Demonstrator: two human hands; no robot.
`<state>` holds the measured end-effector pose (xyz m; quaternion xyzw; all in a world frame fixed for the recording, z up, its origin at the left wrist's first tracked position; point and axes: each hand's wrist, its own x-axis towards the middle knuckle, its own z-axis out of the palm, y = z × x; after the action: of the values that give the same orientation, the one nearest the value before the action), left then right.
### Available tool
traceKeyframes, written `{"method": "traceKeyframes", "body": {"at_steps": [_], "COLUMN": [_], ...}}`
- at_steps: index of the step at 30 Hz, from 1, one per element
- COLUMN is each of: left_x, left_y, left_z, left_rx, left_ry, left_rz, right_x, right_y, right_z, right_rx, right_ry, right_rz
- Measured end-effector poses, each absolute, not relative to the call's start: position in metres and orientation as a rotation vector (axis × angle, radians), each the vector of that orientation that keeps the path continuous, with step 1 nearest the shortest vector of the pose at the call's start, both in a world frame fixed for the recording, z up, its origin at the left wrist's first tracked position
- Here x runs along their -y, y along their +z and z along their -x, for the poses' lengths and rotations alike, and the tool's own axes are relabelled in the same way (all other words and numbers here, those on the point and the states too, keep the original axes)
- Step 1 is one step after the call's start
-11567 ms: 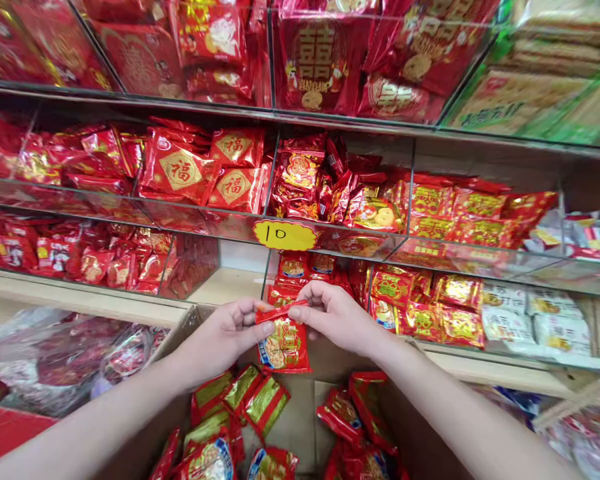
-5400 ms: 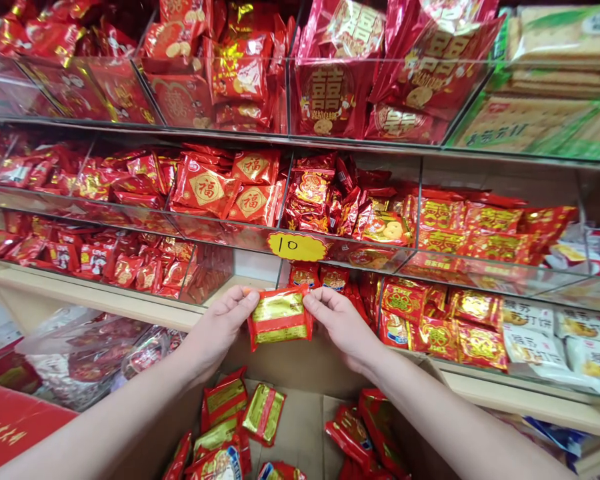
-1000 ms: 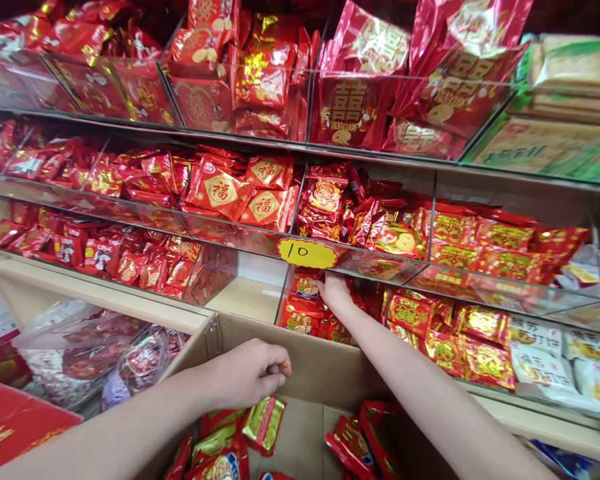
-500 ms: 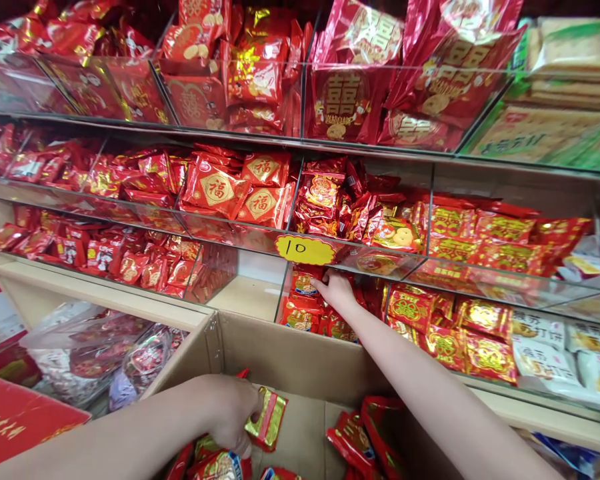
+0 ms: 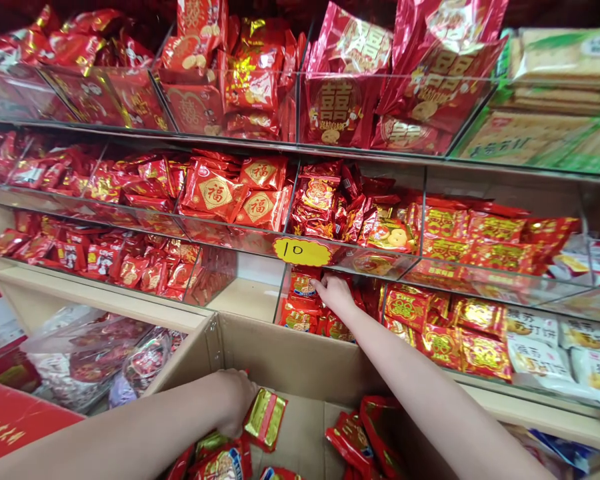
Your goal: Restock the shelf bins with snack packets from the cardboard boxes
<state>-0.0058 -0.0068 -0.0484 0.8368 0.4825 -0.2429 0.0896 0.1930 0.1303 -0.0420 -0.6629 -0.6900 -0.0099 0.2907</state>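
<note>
Inside the cardboard box (image 5: 300, 357), your left hand (image 5: 237, 399) sits just beside a gold-and-red snack packet (image 5: 266, 420), its finger state hidden, while beyond the box's far wall your right hand (image 5: 334, 294), fingers bent, meets the red snack packets (image 5: 301, 315), any grip indeterminable.
</note>
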Motion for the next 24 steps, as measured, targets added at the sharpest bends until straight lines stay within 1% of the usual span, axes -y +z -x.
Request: {"method": "traceKeyframes", "body": {"at_steps": [14,24], "left_x": [-0.003,-0.008], "left_y": [-0.092,-0.088], "left_z": [0.013,0.019], "left_rx": [-1.62,-1.633], "left_ry": [-0.932,-0.842], "left_rz": [-2.436,-2.461], "right_x": [-0.129,-0.132], "right_y": [-0.043,-0.045], "right_z": [-0.196,-0.194], "right_rx": [1.854,1.875], "right_ry": [-0.036,-0.041], "right_rz": [1.778,1.769]}}
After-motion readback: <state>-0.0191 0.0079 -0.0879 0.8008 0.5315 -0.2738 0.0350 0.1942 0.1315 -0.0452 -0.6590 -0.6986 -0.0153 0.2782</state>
